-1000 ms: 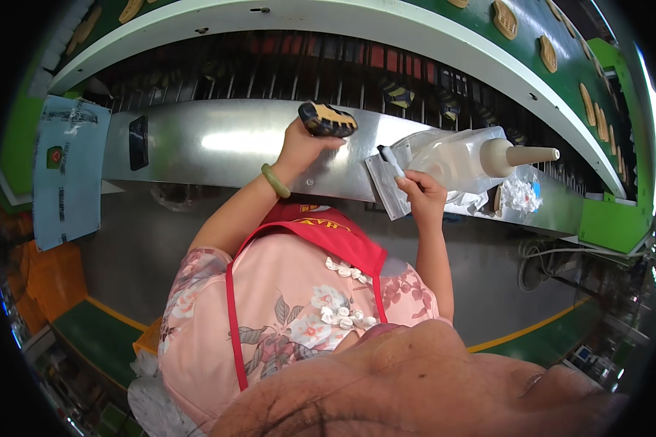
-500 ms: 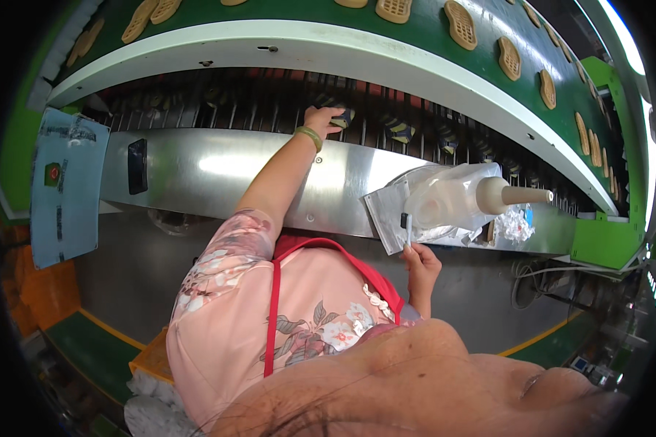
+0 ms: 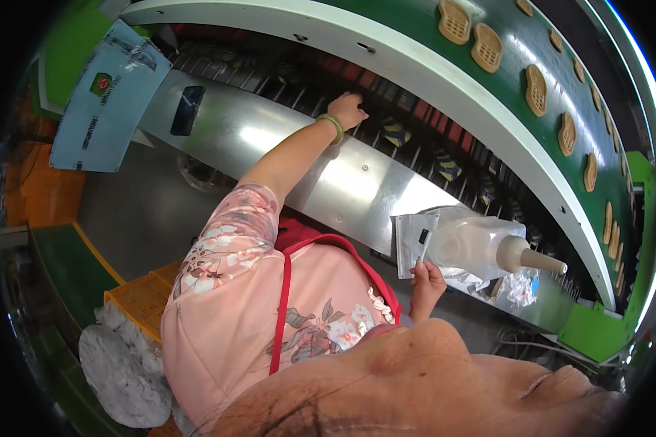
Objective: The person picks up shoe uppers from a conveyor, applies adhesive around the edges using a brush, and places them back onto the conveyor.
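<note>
My left hand (image 3: 348, 111) reaches over the dark slatted conveyor (image 3: 270, 84), its fingers loosely bent with nothing visible between them; a green bangle circles the wrist. Just right of it lies a dark shoe upper (image 3: 395, 132) with yellow-green patterning, apart from the fingers. A second patterned upper (image 3: 447, 167) sits farther right. Close to my body, my right hand (image 3: 427, 282) pinches a small brush (image 3: 422, 251) with a thin white handle and a black head. The brush is in front of a silvery flat packet (image 3: 407, 255), beside a translucent bottle (image 3: 470, 244) with a long beige nozzle.
A metal ledge (image 3: 270, 146) carries a dark phone (image 3: 187, 111). Tan soles (image 3: 536, 91) ride the green belt (image 3: 503, 95) behind a white rail (image 3: 430, 76). A blue board (image 3: 109, 109) stands at left. Crumpled white material (image 3: 517, 288) lies beyond the bottle; a yellow crate (image 3: 142, 298) is behind me.
The view has turned, shifting the bench toward the lower right. My left hand has come off the patterned upper and is now left of it. My right hand still holds the brush.
</note>
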Demonstrator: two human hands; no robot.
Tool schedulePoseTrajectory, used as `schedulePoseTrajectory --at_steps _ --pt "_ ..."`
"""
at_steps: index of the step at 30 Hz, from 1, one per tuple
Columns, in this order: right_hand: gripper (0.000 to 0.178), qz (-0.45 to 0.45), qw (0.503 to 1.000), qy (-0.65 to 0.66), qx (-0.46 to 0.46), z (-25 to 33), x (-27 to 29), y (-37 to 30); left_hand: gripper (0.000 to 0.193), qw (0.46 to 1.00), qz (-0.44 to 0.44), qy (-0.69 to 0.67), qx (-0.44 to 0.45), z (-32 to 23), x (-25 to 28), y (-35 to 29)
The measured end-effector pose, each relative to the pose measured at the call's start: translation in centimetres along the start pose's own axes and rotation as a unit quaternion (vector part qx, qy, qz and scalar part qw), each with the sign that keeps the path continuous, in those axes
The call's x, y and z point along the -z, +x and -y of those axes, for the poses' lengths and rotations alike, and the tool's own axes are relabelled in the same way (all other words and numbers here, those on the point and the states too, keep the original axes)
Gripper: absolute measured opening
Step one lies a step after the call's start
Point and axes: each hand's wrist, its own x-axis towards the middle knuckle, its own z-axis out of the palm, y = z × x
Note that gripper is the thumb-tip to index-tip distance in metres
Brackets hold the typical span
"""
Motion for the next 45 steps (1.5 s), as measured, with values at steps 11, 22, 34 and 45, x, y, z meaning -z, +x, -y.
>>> schedulePoseTrajectory --at_steps 11,22,34,45 --pt "0.018 -0.025 0.997 -0.040 -0.064 0.5 -7.1 -4.8 0.070 0.942 0.068 0.329 0.014 16.8 6.8 9.4" --pt "0.015 -0.081 0.992 0.021 -0.089 0.0 -11.3 -10.7 0.067 0.919 0.051 0.372 -0.119 16.9 6.7 10.3" --pt "0.014 -0.150 0.985 0.037 -0.081 -2.7 -7.0 -11.2 0.038 0.792 0.243 -0.551 0.104 10.9 11.4 4.1" --pt "0.013 -0.181 0.980 0.074 -0.043 -2.5 -1.2 -3.1 0.050 0.626 0.285 -0.724 0.041 9.5 11.8 -7.3"
